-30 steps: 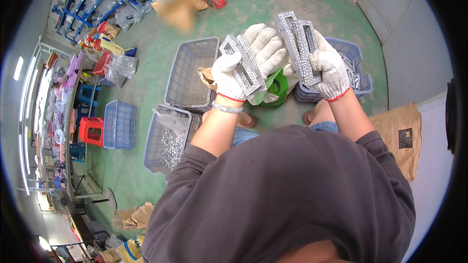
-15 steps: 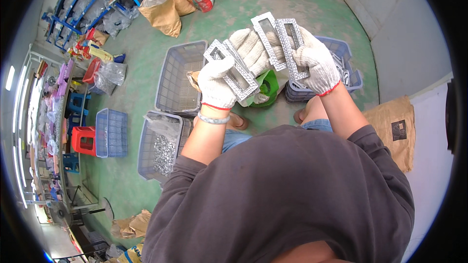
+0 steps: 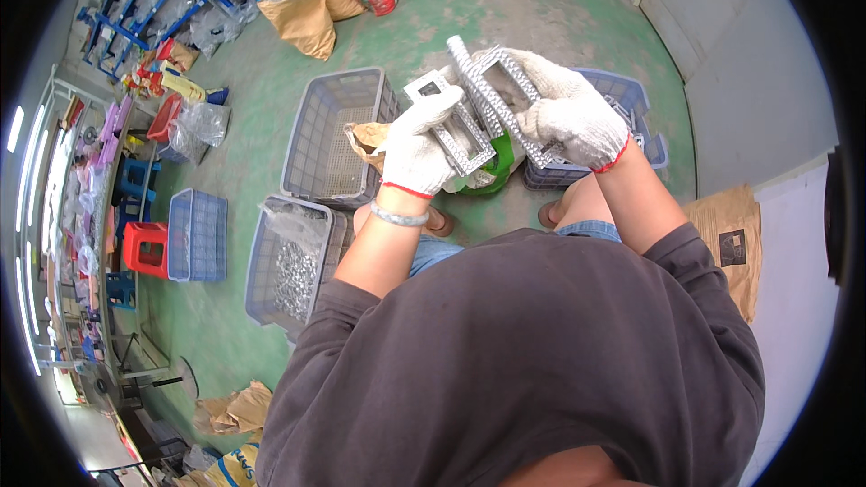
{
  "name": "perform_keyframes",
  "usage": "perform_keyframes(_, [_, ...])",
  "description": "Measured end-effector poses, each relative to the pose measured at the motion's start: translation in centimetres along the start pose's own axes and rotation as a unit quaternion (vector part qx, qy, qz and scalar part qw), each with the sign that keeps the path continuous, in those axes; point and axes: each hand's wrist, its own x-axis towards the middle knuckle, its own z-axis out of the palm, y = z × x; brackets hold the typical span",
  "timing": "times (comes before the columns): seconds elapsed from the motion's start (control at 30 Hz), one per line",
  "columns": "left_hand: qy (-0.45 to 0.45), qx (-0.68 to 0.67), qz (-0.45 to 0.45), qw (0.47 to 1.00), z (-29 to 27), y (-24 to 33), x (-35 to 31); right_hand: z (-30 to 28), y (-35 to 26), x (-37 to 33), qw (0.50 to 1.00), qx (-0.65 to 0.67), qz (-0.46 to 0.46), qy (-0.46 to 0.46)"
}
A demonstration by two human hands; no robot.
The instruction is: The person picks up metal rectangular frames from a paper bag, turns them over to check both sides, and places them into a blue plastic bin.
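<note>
Both my hands wear white knit gloves with red cuffs and are held up in front of me. My left hand [image 3: 419, 146] is closed on silvery rectangular metal frames [image 3: 475, 163], its thumb lying across the near one. My right hand [image 3: 582, 122] grips more silvery metal frames [image 3: 483, 90], tilted so that a textured long edge faces up. The two sets lie close together, with the right-hand frames overlapping the far end of the left-hand ones. Fingers behind the frames are partly hidden.
Below my hands are a grey-blue plastic crate [image 3: 298, 140], a crate [image 3: 255, 284] of small metal parts, and another crate [image 3: 645, 95] holding metal pieces at right. A green bag [image 3: 494, 179] lies between. Paper sacks [image 3: 302, 22] stand at far left; a door [image 3: 722, 36] is at right.
The frames in my right hand have turned from facing me to showing a long edge. Both hands have come closer together, and the left-hand frames have tilted.
</note>
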Motion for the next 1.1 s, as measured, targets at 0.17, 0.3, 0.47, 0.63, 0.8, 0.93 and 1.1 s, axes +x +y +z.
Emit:
perform_keyframes(0.17, [0.01,-0.054,-0.017,0.998,0.0,-0.8,-0.1,0.9,-1.2,0.2,0.997,-0.07,0.034,-0.023])
perform_keyframes(0.3, [-0.117,-0.152,-0.036,0.981,-0.9,-1.0,0.3,-0.2,-0.4,0.2,1.0,0.005,-0.029,-0.003])
perform_keyframes(0.47, [-0.012,-0.065,0.019,0.998,-1.7,-0.6,-0.1,-0.6,-0.7,0.0,0.998,0.047,-0.041,0.015])
perform_keyframes(0.63, [-0.038,-0.038,-0.006,0.999,-1.6,-0.5,0.0,-1.0,-0.3,0.6,0.988,0.152,0.006,-0.025])
perform_keyframes(0.8, [-0.084,-0.026,-0.014,0.996,-2.6,-0.3,0.4,-1.5,0.3,1.0,0.968,0.249,0.034,0.0])
perform_keyframes(0.93, [-0.015,0.024,0.027,0.999,-1.7,-0.3,0.1,-1.6,0.8,1.5,0.966,0.257,0.015,-0.012])
perform_keyframes(1.1, [-0.012,0.054,0.03,0.998,-1.3,-0.2,-0.2,-2.6,1.5,1.7,0.956,0.284,0.021,-0.07])
